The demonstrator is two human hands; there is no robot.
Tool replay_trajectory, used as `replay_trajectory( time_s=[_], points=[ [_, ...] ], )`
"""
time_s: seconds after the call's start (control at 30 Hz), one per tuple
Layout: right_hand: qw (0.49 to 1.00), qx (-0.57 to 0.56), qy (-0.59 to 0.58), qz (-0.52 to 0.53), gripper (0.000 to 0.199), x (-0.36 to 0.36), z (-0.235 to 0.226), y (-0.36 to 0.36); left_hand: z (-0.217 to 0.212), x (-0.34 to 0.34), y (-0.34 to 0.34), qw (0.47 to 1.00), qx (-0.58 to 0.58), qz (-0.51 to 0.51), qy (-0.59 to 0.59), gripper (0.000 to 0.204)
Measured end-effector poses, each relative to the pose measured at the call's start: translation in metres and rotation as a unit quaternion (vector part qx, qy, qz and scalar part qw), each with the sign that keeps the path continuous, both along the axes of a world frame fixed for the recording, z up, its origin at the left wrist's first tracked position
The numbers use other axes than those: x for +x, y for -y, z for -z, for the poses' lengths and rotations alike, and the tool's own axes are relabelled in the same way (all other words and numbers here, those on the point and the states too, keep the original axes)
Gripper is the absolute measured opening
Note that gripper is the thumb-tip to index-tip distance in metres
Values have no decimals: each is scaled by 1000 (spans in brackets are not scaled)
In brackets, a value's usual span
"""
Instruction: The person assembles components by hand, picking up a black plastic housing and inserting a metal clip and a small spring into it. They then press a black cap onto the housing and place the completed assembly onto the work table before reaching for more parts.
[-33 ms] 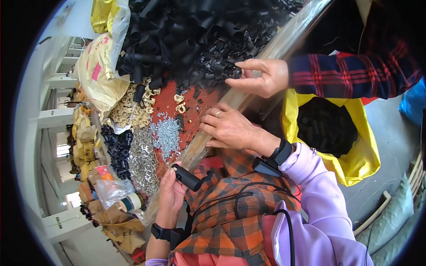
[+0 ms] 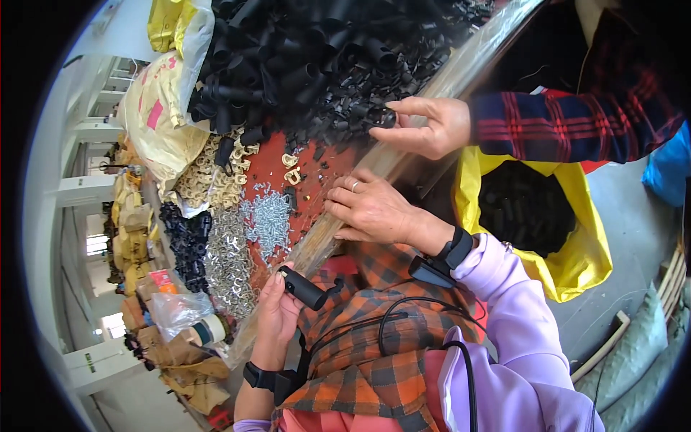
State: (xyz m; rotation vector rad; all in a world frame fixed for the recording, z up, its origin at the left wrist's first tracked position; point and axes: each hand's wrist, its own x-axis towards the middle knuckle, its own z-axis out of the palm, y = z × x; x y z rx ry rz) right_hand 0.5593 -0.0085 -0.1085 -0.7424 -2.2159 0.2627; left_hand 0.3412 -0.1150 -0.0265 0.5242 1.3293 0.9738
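My left hand (image 2: 277, 309) is closed around one end of a short black plastic tube (image 2: 306, 289), thumb along its side. A small beige bit shows at the tube's upper end, and a hooked black tab sticks out by its lower end. My right hand (image 2: 374, 209), with a ring on one finger, lies over the wooden table edge (image 2: 317, 246). Its fingers are stretched out and nothing shows in them. Beyond it, another person's hand (image 2: 432, 126) in a plaid sleeve pinches a small black plastic part (image 2: 381, 115).
Black tubes (image 2: 288, 57) are heaped at the back. Screws (image 2: 268, 225), shiny metal clips (image 2: 229, 263) and beige clips (image 2: 216, 173) lie in piles on the red tabletop (image 2: 270, 155). At right stands a yellow sack (image 2: 594, 245) holding black parts. A cable (image 2: 385, 317) crosses my checked apron.
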Motion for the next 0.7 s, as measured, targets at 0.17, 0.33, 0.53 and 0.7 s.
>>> replay_trajectory(
  time_s=[0.17, 0.33, 0.53, 0.7],
  points=[
    [999, 0, -48, 11, 41, 10, -21, 8, 15, -12, -15, 999, 26, 24, 11, 32],
    [991, 24, -31, 126, 35, 44, -54, 13, 18, -22, -33, 998, 57, 20, 16, 31],
    [984, -6, -90, 156, 40, 43, -68, 12, 17, -27, -37, 997, 49, 15, 54, 29],
    [978, -177, -87, -69, 79, -17, -76, 28, 11, -12, -42, 994, 53, 64, 73, 29]
  ],
)
